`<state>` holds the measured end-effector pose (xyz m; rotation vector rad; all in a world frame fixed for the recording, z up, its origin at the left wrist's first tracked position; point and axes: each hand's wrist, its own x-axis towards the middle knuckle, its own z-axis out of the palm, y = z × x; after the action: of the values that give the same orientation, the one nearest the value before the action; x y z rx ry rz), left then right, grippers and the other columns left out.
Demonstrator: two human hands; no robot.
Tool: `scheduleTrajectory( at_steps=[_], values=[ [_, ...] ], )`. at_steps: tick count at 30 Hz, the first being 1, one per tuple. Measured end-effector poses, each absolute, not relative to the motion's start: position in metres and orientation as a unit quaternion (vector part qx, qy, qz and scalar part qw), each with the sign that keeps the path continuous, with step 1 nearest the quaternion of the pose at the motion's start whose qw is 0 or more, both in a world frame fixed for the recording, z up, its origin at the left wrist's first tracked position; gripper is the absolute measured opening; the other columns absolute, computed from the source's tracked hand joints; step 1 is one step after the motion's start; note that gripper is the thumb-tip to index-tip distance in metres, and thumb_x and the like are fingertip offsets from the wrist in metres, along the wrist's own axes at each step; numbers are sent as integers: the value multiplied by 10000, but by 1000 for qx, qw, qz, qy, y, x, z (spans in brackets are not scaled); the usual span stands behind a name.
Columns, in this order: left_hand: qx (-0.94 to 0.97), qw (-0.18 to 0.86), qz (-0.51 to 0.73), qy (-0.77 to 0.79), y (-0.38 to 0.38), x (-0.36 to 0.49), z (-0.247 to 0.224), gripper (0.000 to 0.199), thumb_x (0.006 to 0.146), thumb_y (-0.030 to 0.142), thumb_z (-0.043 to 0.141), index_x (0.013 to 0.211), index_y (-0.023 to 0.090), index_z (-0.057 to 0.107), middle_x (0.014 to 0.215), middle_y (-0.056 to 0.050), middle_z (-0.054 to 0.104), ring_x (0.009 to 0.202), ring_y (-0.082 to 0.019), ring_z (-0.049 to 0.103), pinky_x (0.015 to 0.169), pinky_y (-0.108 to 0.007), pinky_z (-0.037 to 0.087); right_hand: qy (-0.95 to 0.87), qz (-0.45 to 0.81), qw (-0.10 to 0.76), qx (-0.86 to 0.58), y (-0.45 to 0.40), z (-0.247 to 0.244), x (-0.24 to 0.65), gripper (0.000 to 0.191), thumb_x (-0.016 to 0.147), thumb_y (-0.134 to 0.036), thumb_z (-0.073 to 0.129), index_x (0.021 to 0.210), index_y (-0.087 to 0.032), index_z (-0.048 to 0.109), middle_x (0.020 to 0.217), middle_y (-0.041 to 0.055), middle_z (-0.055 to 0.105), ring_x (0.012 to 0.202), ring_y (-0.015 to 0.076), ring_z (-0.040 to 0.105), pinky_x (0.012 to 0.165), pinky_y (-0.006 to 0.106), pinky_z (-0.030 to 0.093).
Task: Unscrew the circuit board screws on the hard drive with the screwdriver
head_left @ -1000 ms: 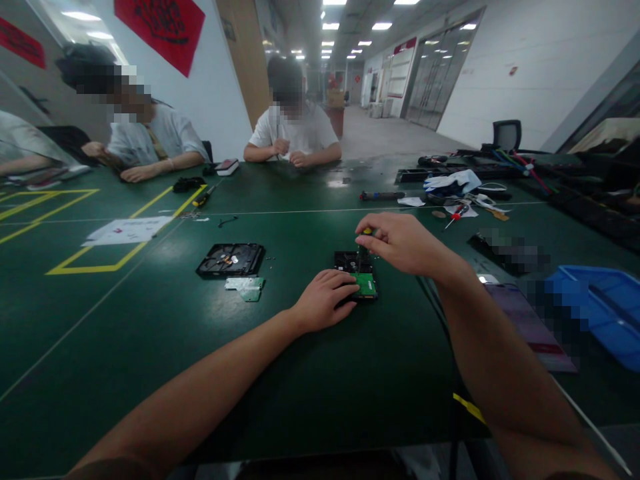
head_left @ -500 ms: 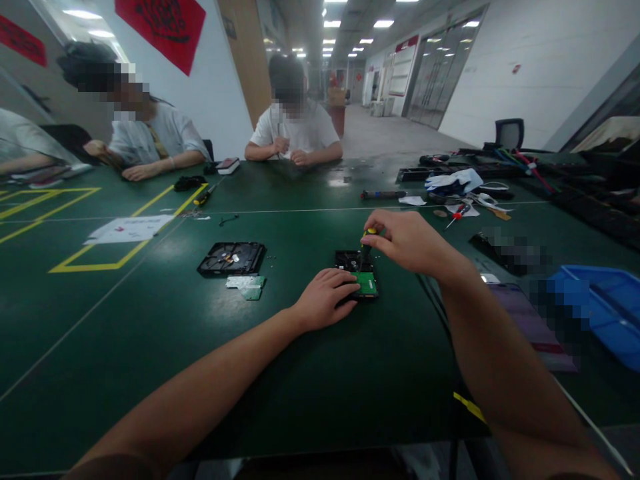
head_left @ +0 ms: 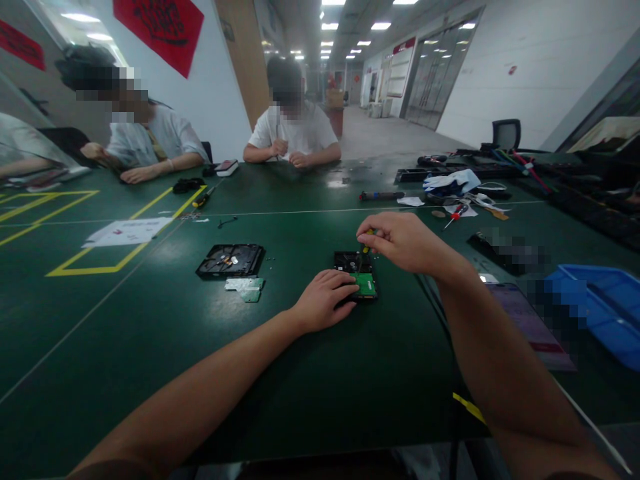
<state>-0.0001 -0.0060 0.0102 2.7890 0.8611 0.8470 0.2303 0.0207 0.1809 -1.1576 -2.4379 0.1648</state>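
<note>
A hard drive lies on the green table in front of me, its green circuit board facing up. My left hand holds the drive from its left side, fingers over the board and thumb at the near edge. Above it, my right hand is closed round the yellow and black handle of a screwdriver. The screwdriver stands nearly upright, its shaft pointing down at the board's far edge; the tip is too small to make out. Tiny screws lie beside the drive.
To the left lie another hard drive and a loose circuit board. A blue tray, a purple flat object and a red screwdriver are on the right. Two people sit across the table.
My right hand has turned slightly at the screwdriver's handle, its fingers shifting a little left. My left hand stays on the hard drive.
</note>
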Motion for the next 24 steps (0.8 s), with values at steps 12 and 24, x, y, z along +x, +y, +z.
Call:
scheduleTrajectory(
  at_steps=[12, 24],
  values=[
    [916, 52, 282, 282, -6, 0, 10, 378, 1030, 368, 652, 1389, 252, 686, 1410, -112, 689, 1351, -304, 628, 1166, -553, 494, -876, 53, 216, -428, 22, 177, 232, 244, 983, -183, 562, 1121, -192, 763, 1028, 84, 823, 887, 231, 731, 836, 348, 501],
    [918, 46, 275, 282, -7, 0, 11, 372, 1042, 379, 640, 1377, 223, 682, 1423, -113, 683, 1354, -302, 623, 1165, -538, 496, -870, 35, 216, -442, 24, 174, 233, 192, 1021, -265, 576, 1105, -193, 733, 1026, 87, 806, 853, 232, 715, 832, 366, 494]
  ],
)
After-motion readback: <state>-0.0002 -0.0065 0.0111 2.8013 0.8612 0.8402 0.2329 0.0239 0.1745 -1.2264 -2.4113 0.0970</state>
